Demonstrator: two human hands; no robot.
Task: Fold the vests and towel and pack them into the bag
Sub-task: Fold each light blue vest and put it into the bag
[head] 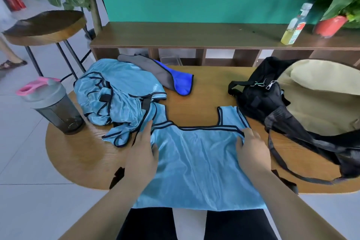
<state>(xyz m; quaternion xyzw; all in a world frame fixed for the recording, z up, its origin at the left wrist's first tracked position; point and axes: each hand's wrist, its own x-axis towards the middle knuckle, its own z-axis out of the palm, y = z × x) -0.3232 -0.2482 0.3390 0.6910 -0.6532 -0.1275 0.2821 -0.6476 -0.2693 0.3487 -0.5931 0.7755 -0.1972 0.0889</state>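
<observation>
A light blue vest point(196, 163) with black trim lies spread flat on the wooden table, its hem hanging over the near edge. My left hand point(143, 154) lies on the vest's left shoulder side, fingers straight. My right hand point(251, 148) rests on the right shoulder side, fingers extended over the fabric. A crumpled pile of more blue vests point(118, 93) sits at the left. Behind it lies a grey and blue towel point(171, 76). The black bag point(303, 103) with a beige lining stands open at the right.
A grey shaker bottle point(52, 105) with a pink lid stands on the table's left edge point(78, 161). The bag's strap point(282, 163) trails across the table on the right. A stool point(44, 25), a low shelf, a drink bottle point(295, 25) and a potted plant point(331, 25) stand behind.
</observation>
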